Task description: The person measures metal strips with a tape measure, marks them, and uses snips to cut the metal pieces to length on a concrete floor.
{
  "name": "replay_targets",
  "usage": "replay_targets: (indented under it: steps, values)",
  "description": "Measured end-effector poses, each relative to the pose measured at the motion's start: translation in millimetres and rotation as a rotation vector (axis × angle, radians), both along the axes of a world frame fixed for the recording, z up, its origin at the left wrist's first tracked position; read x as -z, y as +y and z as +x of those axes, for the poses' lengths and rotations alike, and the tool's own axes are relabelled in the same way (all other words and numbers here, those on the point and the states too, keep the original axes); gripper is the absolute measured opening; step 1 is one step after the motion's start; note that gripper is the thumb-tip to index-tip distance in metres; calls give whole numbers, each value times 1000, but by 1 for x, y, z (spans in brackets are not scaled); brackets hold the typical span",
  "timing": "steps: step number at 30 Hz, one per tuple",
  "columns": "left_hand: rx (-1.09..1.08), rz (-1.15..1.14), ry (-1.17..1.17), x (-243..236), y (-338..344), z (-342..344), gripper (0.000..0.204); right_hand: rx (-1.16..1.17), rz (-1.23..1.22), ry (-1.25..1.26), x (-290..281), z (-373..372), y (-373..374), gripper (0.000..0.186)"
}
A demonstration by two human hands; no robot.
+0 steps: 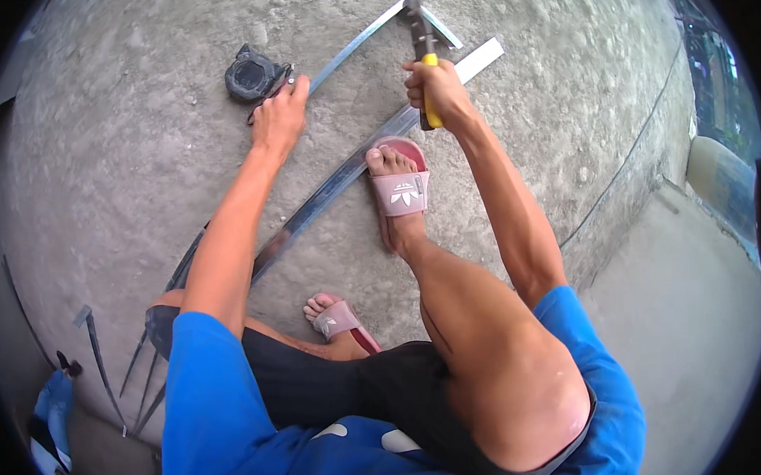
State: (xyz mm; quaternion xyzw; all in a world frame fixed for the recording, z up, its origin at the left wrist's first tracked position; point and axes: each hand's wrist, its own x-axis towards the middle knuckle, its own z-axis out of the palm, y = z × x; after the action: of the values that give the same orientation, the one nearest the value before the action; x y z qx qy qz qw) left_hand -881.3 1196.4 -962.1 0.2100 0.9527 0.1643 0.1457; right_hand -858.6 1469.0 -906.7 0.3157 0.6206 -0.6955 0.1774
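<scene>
My left hand (281, 115) is closed on a thin metal strip (355, 45), which runs away from it to a sharp bend at the far end. Past the bend, a short piece of the strip slants down to the right. In my right hand (443, 90) are what look like tin snips (423, 42) with yellow and dark handles. Their dark head is slightly blurred and lies over the bend; whether the jaws touch the strip I cannot tell. A black tape measure (252, 76) lies beside my left hand.
A wider metal channel (339, 181) crosses the rough concrete floor, passing at my pink slipper (400, 192). Several thin dark strips (97, 360) lie at the left. Another person's blue-clad legs (55, 401) show at the lower left. A rounded container (717, 177) stands at the right.
</scene>
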Motion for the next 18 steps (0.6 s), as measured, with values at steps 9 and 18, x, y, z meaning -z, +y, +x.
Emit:
replay_targets:
  steps: [9,18]
  values:
    - [5,-5,25,0,1,2,28,204,-313,-169,0,-3,0,13]
    - [3,17,49,1,5,2,25,168,-190,-187,10,-8,9,9]
